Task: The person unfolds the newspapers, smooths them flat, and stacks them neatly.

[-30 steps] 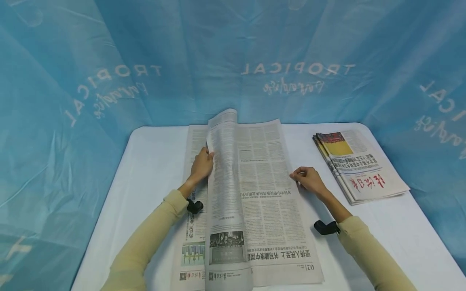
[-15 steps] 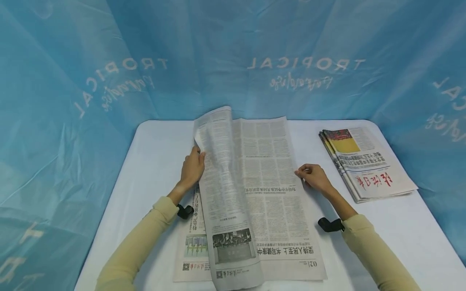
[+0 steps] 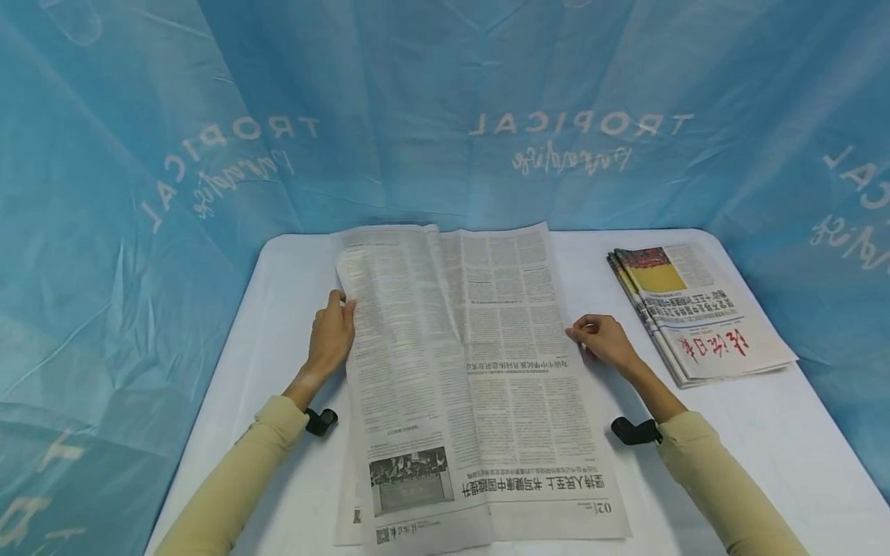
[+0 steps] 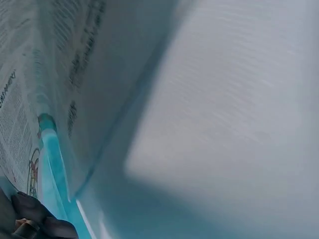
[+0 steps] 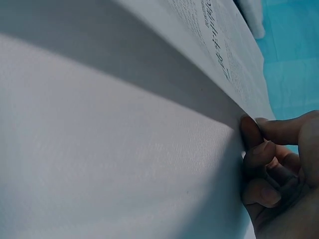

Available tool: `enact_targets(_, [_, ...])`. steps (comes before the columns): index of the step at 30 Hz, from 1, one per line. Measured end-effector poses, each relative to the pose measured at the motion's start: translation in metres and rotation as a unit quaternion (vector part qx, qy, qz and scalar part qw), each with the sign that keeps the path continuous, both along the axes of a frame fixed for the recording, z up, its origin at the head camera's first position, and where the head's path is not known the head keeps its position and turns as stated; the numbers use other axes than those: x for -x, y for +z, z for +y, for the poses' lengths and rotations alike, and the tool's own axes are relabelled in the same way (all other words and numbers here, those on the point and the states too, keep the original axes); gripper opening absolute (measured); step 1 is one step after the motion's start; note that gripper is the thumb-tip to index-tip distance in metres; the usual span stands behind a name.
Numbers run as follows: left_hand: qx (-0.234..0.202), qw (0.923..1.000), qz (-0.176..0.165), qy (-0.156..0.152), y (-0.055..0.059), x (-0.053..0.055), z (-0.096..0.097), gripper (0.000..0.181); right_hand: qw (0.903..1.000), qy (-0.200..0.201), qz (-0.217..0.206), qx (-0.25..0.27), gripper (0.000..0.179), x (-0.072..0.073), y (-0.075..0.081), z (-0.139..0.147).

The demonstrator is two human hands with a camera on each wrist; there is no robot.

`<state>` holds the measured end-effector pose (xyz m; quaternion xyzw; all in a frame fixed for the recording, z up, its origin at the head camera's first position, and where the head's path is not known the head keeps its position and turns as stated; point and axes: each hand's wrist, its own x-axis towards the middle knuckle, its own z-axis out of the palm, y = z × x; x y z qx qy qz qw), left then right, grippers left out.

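Note:
A large newspaper (image 3: pixel 514 324) lies spread on the white table, its print upside down in the head view. My left hand (image 3: pixel 332 332) pinches the left edge of its upper sheet (image 3: pixel 410 371), which is lifted and slants over the lower pages. In the left wrist view, fingers (image 4: pixel 35 211) of the left hand grip the paper at the lower left corner. My right hand (image 3: pixel 601 338) pinches the newspaper's right edge between thumb and forefinger, the other fingers curled, as the right wrist view shows at the raised paper edge (image 5: pixel 234 94).
To the right lies a stack of folded newspapers (image 3: pixel 698 313) with a red and yellow picture on top. A blue printed curtain (image 3: pixel 445 116) hangs behind and along both sides of the white table (image 3: pixel 278 286).
My left hand has moved left and slightly toward me, carrying the sheet's edge, so the rolled sheet has opened flatter over the left page. The right hand keeps its hold on the right edge.

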<state>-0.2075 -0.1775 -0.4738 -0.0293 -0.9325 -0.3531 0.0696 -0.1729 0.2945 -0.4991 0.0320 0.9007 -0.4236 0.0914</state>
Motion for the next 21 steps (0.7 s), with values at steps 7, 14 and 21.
enact_targets(7, [-0.123, 0.9901, -0.064, -0.025, -0.009, 0.000, -0.018, 0.047, 1.0000, -0.008, -0.003, 0.002, 0.030, -0.003, 0.001, 0.005])
enact_targets(14, [-0.250, 0.9356, -0.237, -0.077, -0.002, -0.008, -0.010, 0.068, 0.9999, -0.006, 0.009, 0.008, 0.030, -0.004, 0.000, 0.007])
enact_targets(21, [-0.277, 0.9113, -0.275, -0.131, 0.001, -0.025, -0.009, 0.067, 0.9997, -0.008, 0.014, 0.016, 0.030, -0.007, -0.001, 0.009])
